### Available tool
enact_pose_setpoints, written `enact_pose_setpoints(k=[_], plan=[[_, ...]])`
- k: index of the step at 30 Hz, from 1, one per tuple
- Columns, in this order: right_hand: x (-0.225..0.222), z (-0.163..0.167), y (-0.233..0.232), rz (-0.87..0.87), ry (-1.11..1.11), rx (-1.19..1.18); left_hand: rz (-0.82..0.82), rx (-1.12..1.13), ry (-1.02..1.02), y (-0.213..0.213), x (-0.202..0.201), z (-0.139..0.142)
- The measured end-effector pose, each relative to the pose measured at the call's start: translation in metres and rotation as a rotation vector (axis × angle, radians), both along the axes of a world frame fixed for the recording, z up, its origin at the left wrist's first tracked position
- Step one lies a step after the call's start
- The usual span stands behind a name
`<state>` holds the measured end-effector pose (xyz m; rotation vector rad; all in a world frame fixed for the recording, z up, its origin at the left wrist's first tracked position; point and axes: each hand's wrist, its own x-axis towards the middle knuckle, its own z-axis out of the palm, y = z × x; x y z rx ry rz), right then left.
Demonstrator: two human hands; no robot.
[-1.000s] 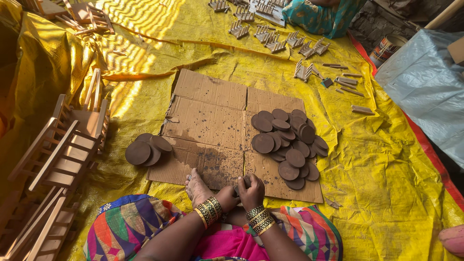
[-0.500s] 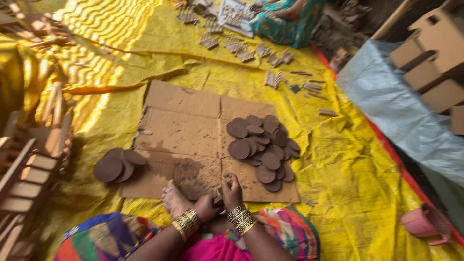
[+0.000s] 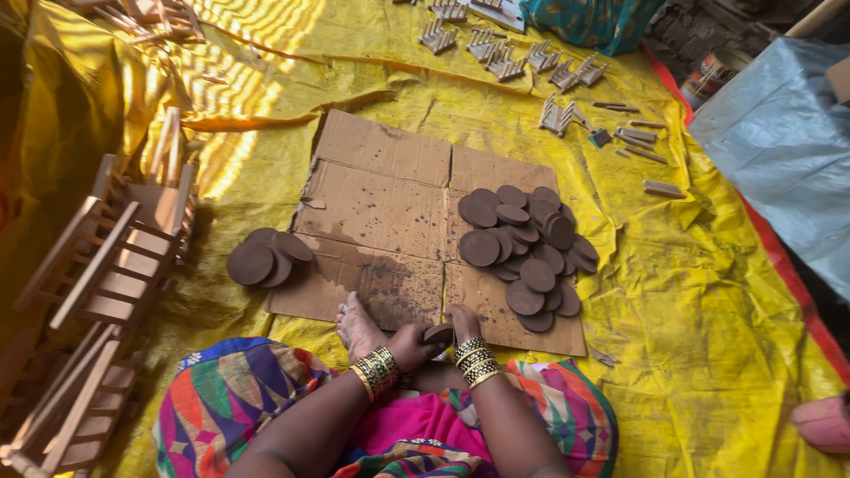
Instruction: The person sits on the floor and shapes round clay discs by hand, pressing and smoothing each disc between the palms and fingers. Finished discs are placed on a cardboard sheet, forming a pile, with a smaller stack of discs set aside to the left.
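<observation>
Down at the bottom centre of the frame, both hands meet over one brown disc (image 3: 438, 333): the left hand (image 3: 409, 345) curls closed around its near side, and the right hand (image 3: 463, 323) presses on it from the right, fingers bent. Each wrist carries a stack of gold bangles (image 3: 378, 370). The disc itself is mostly covered, only a sliver of its top showing, so I cannot tell how thick it is. One bare foot (image 3: 356, 324) rests just left of the hands, toes on the edge of the cardboard sheet (image 3: 381, 195).

Right of the hands, on the cardboard, lies a heap of brown discs (image 3: 524, 246), roughly twenty, overlapping so much that an exact count is out of reach. Off the cardboard's left edge sits a smaller stack of discs (image 3: 263, 258), three or four, partly fanned. The middle and upper left of the cardboard are bare, with a dark stain near the foot.

Along the left edge of the frame stand small wooden chairs (image 3: 115, 257), cut off by the border. Across the top, about ten clusters of small wooden pieces (image 3: 558, 113) dot the yellow tarp (image 3: 708, 292), too small to make out. A grey tarp (image 3: 779, 150) fills the upper right corner.
</observation>
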<state>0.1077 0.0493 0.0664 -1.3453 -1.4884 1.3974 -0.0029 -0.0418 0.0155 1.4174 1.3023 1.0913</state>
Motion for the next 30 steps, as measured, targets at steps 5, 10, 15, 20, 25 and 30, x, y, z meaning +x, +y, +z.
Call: enact_pose_setpoints(k=[5,10,15,20,25,30], plan=[[-0.001,0.011,-0.011,-0.021,0.073,-0.036,-0.029,0.021,-0.035,0.002,0.000,-0.006],[-0.024,0.031,-0.043,0.031,-0.372,0.588,0.016,0.069,0.133,0.004,-0.003,-0.021],[-0.023,0.020,-0.030,-0.069,-0.252,0.303,0.079,-0.063,0.059,0.003,-0.006,-0.032],[-0.005,0.001,-0.006,0.245,-0.470,0.762,-0.013,-0.032,-0.152,-0.007,-0.013,-0.029],[-0.008,-0.011,-0.017,-0.008,-0.262,0.326,0.022,-0.069,0.021,-0.011,-0.011,-0.028],[-0.014,0.000,-0.036,0.132,-0.597,0.578,0.064,-0.041,0.186,-0.005,-0.007,-0.034]])
